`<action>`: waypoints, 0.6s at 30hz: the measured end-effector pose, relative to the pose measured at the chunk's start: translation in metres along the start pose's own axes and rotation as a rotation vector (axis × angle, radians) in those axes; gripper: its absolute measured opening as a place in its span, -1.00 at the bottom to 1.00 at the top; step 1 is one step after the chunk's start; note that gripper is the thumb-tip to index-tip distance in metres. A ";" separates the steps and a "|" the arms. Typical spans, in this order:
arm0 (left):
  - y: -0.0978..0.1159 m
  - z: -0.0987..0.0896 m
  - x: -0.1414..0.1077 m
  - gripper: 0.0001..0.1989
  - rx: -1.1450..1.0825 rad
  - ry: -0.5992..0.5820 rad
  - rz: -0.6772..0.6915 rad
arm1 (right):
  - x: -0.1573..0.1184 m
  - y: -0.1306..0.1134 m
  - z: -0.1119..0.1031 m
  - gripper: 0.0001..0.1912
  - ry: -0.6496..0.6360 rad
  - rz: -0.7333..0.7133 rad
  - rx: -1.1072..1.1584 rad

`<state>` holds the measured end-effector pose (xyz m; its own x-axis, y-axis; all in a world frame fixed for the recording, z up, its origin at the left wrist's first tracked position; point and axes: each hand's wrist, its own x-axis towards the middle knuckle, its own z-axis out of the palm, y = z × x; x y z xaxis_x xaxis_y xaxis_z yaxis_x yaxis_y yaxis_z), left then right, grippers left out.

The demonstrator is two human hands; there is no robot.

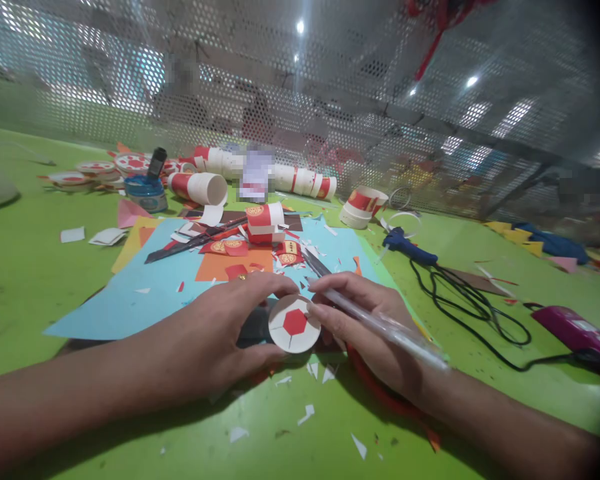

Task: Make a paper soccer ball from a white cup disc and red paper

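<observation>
A round white disc (280,335) with a red hexagon in its middle and a few thin dark lines faces up at the centre. My left hand (225,327) grips its left side between thumb and fingers. My right hand (365,320) is closed around a clear pen (385,328), whose tip points up and left, just above the disc's right edge. That hand's fingertips touch the disc's right side. Behind the hands, light blue paper (125,287) carries cut red cup pieces (290,252) and white scraps.
Paper cups (200,189), a blue jar (145,193) and red-and-white discs (130,162) stand at the back. A blue-handled tool (410,247) with a black cord and a magenta device (575,333) lie right. Mesh rises behind.
</observation>
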<state>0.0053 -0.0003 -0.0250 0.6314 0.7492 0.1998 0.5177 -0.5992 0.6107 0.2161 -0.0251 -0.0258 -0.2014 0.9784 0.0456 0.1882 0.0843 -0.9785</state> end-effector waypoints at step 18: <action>0.007 0.000 -0.004 -0.58 -0.086 -0.060 0.027 | -0.002 -0.003 0.002 -0.85 0.036 -0.065 0.068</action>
<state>0.0064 -0.0075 -0.0216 0.6792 0.7133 0.1726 0.4502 -0.5907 0.6696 0.2143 -0.0279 -0.0231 -0.1764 0.9775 0.1159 0.1100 0.1366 -0.9845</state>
